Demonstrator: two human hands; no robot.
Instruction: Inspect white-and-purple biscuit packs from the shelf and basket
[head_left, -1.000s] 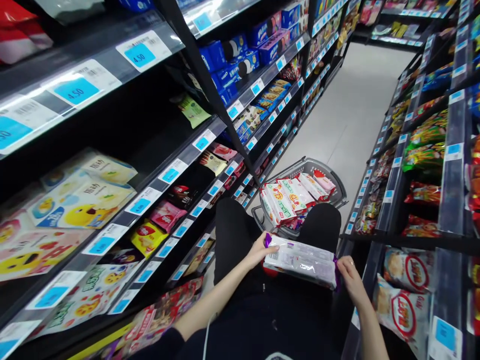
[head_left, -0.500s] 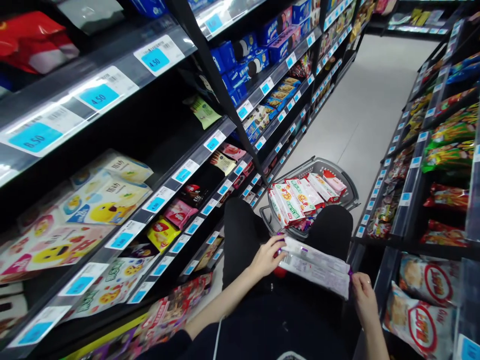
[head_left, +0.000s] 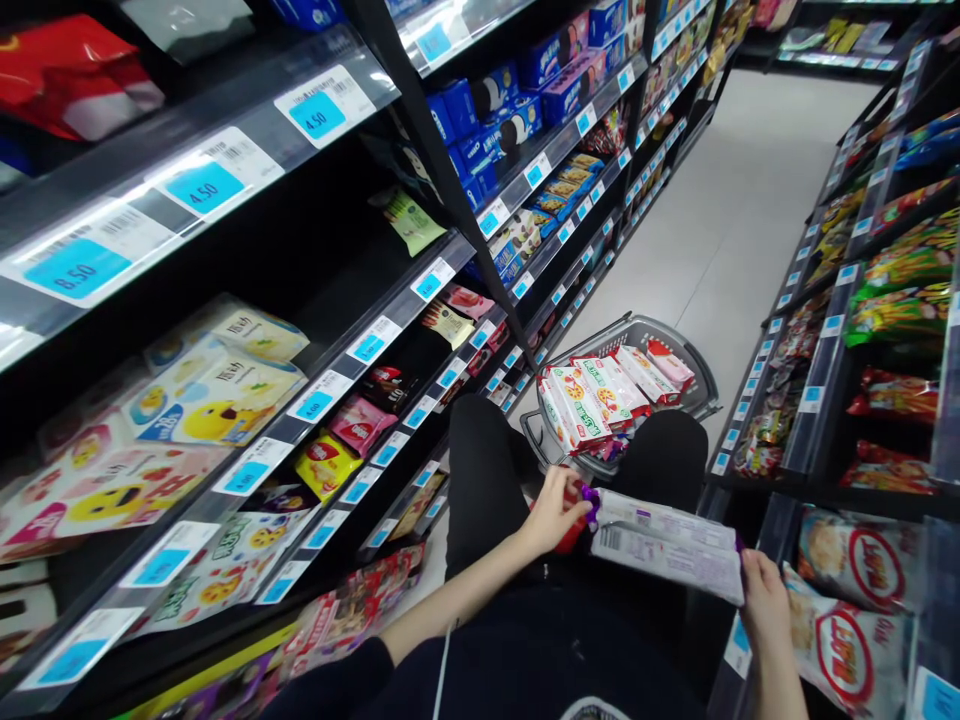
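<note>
A long white plastic snack packet with purple ends [head_left: 664, 545] lies across the person's lap — the left hand [head_left: 553, 512] pinches its near end, the right hand [head_left: 763, 602] grips the far end at four o'clock. Something red shows just under the left hand; what it is cannot be told. At twelve o'clock from the packet, beyond the black-clad knees, a grey plastic shopping basket [head_left: 694, 395] stands on the pale floor — red-and-white biscuit packs [head_left: 592, 395] fill it. Dark metal shelves with blue price tags [head_left: 322, 395] run along at nine o'clock.
</note>
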